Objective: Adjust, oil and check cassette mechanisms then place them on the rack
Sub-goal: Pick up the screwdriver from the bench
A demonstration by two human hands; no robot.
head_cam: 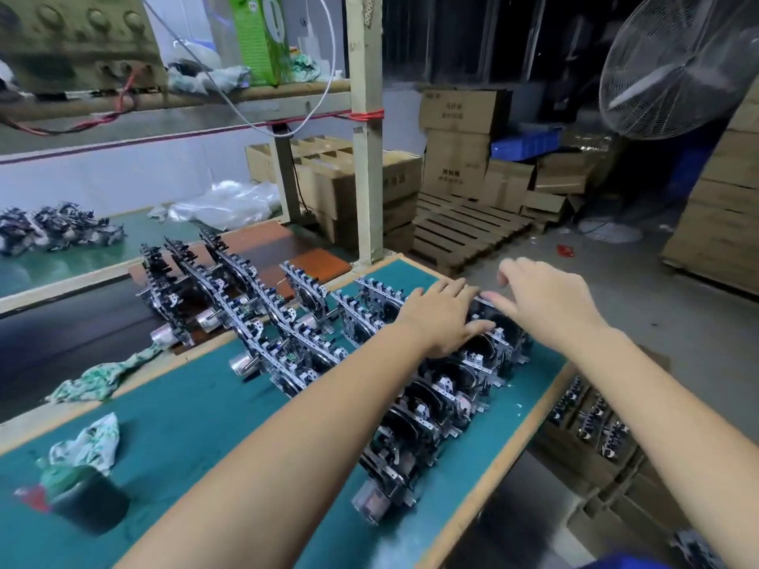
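Several cassette mechanisms stand on edge in rows on the green bench top [197, 416]. The nearest row [435, 400] runs from the front toward the far right corner. My left hand [445, 318] lies with straight fingers over the far end of that row and touches the last mechanism [499, 322]. My right hand [542, 297] hovers at the same mechanism, fingertips touching its top edge, fingers loosely bent. More rows [254, 297] stand to the left, partly on a dark belt [61, 342].
A small dark pot with a rag [82, 482] stands at the front left, another rag [106, 375] on the bench edge. A wooden post [365, 158] rises behind. Cartons with more mechanisms [591, 420] sit below right. Stacked boxes, a pallet and a fan [673, 63] fill the floor beyond.
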